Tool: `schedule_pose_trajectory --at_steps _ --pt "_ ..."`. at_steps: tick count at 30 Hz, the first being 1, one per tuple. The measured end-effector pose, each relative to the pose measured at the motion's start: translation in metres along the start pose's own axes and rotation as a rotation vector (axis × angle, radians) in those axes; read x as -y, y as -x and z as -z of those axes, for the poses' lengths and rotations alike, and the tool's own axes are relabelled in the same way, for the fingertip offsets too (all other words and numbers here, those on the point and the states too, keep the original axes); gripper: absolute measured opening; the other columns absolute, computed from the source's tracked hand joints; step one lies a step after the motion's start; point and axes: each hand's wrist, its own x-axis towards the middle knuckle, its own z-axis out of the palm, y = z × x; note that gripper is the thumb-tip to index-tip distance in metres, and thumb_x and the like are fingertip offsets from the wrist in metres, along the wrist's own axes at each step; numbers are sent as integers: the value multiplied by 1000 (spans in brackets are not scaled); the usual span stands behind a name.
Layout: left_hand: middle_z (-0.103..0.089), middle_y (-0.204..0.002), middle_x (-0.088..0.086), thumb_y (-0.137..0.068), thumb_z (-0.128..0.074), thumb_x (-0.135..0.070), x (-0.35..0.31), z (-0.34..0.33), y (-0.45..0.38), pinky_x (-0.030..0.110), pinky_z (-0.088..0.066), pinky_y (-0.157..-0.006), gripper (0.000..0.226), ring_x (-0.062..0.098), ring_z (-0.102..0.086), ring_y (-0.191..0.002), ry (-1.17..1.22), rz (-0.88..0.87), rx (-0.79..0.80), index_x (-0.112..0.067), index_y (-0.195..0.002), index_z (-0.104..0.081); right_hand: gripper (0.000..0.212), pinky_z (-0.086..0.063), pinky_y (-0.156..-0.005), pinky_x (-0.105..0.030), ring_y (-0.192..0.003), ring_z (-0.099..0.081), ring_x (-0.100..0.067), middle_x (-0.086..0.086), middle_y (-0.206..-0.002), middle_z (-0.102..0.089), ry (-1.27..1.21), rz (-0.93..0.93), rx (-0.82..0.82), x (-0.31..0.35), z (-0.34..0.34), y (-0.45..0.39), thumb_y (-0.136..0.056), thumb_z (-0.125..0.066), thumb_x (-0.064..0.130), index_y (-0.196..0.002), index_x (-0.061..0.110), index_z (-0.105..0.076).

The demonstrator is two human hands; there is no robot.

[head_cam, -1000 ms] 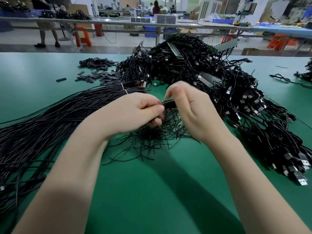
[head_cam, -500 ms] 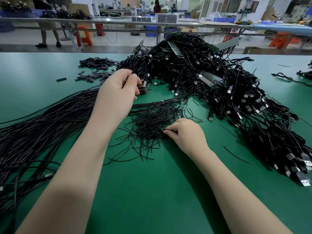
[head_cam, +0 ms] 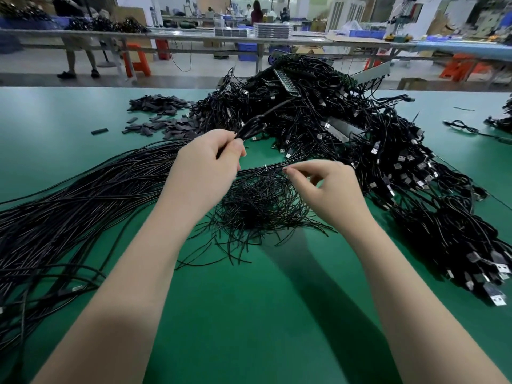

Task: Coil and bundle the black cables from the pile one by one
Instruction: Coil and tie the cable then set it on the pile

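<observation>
The left hand is raised just above the green table, its thumb and fingers pinched together on a small coil of black cable, which sticks up and away from the fingertips toward the far pile. Held this way, the loops stay gathered and the coil's middle is exposed for wrapping.

The right hand hovers to the right, thumb and forefinger drawn together at their tips with the other fingers loosely curled. It appears to pinch a thin tie, but the strand is too fine to tell for certain. It sits directly over the loose heap of short black ties in the middle of the table, which looks placed there so a tie can be picked without reaching.

To the left, long straight cables fan out from a bound point near the hands toward the near left edge, probably the supply still to be coiled. The tangled pile with USB plugs fills the far and right side. Small flat dark pieces lie scattered far left of the pile.

The step in hand seems to be bringing a tie to the coil to bind it; most cables remain undone.
</observation>
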Motion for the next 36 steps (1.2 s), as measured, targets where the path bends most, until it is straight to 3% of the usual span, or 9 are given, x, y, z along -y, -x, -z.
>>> schedule_pose_trajectory --at_steps 3,7,10,14,18,24,31,34,36 --pt "-64 -68 -5 -98 -47 -30 -2 -6 4 33 -52 -70 21 11 -66 -62 -64 -25 24 -27 -83 -62 10 -42 -54 -14 -60 -57 -8 22 -66 -64 -82 88 42 27 12 2 -88 -67 27 -84 25 -76" --pt "-66 -72 -2 -96 -50 -31 -7 -11 8 44 -52 -71 19 20 -67 -67 -115 -101 56 -25 -88 -66 10 -39 -54 -17 -60 -57 -10 19 -64 -62 -73 171 84 47 21 4 -89 -66 27 -84 26 -75" --pt "-67 -72 0 -96 -51 -30 -11 -14 10 44 -52 -69 21 21 -67 -66 -102 -139 77 -20 -91 -68 12 -48 -61 -31 -62 -58 -13 19 -67 -62 -25 200 42 52 25 5 -89 -64 24 -85 25 -75" --pt "-67 -69 -6 -97 -51 -29 -10 -14 10 23 -51 -66 22 4 -66 -60 -84 -143 108 -21 -86 -68 12 -48 -67 -31 -64 -51 2 20 -72 -59 44 233 -17 52 24 4 -89 -63 23 -86 23 -75" --pt "-65 -67 -9 -98 -52 -25 -11 -13 11 6 -41 -59 26 -2 -67 -60 -37 -144 166 -25 -75 -64 14 -48 -67 -33 -69 -49 -4 12 -76 -65 133 241 -47 51 22 3 -90 -61 24 -87 21 -74" --pt "-63 -70 2 -98 -48 -27 -13 -13 12 39 -49 -68 26 19 -66 -71 -279 -261 126 -14 -83 -63 16 -50 -66 -35 -71 -55 -7 12 -80 -67 129 203 -31 54 21 4 -92 -60 30 -89 22 -74" --pt "-53 -73 -6 -99 -42 -36 -15 -9 14 32 -36 -57 24 25 -54 -74 -596 -242 104 -24 -82 -55 12 -49 -60 -32 -62 -48 -8 12 -77 -67 220 139 -83 62 26 6 -88 -63 39 -86 29 -71" --pt "-59 -81 -6 -98 -42 -38 -18 -9 15 30 -36 -58 22 24 -57 -80 -642 -257 170 -29 -94 -61 12 -48 -58 -30 -59 -48 -3 16 -70 -64 231 167 28 61 37 5 -86 -65 38 -84 30 -73" --pt "-59 -85 -8 -98 -44 -40 -21 -9 17 30 -39 -62 19 21 -58 -84 -654 -300 263 -36 -95 -62 11 -41 -54 -19 -58 -51 3 20 -62 -60 198 180 118 58 45 3 -84 -69 38 -77 29 -72"
